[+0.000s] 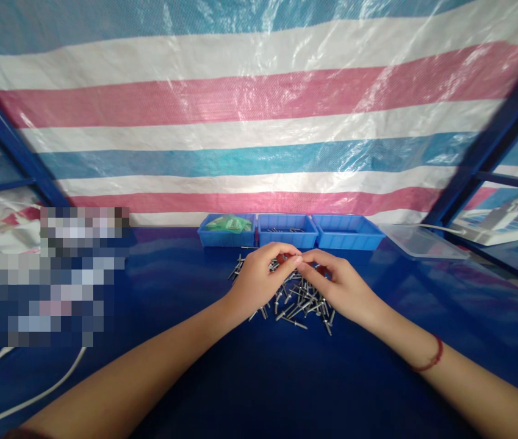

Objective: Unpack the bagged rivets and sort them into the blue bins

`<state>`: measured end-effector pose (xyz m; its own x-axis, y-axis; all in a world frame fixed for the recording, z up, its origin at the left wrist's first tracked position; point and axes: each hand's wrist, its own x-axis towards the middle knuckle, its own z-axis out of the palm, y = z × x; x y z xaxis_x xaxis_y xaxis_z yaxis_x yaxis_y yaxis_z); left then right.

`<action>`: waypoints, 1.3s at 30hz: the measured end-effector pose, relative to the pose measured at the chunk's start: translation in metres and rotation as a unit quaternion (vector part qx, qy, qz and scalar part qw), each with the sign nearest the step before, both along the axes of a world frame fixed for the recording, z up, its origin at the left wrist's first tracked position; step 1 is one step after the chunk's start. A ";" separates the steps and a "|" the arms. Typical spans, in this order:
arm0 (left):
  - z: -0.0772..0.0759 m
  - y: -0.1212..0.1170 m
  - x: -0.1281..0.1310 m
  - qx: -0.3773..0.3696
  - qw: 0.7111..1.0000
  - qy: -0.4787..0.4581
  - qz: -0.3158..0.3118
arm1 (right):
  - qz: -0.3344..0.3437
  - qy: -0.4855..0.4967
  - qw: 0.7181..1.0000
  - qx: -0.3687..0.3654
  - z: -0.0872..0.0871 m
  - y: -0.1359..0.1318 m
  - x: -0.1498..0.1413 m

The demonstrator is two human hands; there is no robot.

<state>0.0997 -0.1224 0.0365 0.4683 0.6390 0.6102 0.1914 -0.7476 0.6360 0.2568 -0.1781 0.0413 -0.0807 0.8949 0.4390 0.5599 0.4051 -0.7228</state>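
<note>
Above a loose pile of silver blind rivets (302,302), my two hands meet at the fingertips. My left hand (263,271) is closed in a pinch, thumb against forefinger. Opposite it, my right hand (343,283) pinches at the same spot, its fingertips touching or nearly touching those of the left. Whatever sits between the fingertips is too small and too covered to make out. The rivets lie in all directions on the dark blue table (259,384), and part of the pile is hidden behind both hands.
Three blue bins stand in a row behind the pile: a left bin (227,239) with a green packet (229,224), a middle bin (287,240) with several rivets, and a right bin (348,241). A clear plastic lid (423,241) lies rightward. White cables (34,399) run along the left.
</note>
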 end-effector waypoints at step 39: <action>-0.001 0.027 -0.055 0.124 0.970 0.185 0.101 | -0.225 -0.218 0.936 0.159 0.029 0.096 0.021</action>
<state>0.0448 -0.0950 0.0355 0.5647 0.5958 0.5711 0.5314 -0.7920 0.3007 0.2779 -0.0822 0.0707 0.0397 0.7114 0.7016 0.9392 0.2131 -0.2692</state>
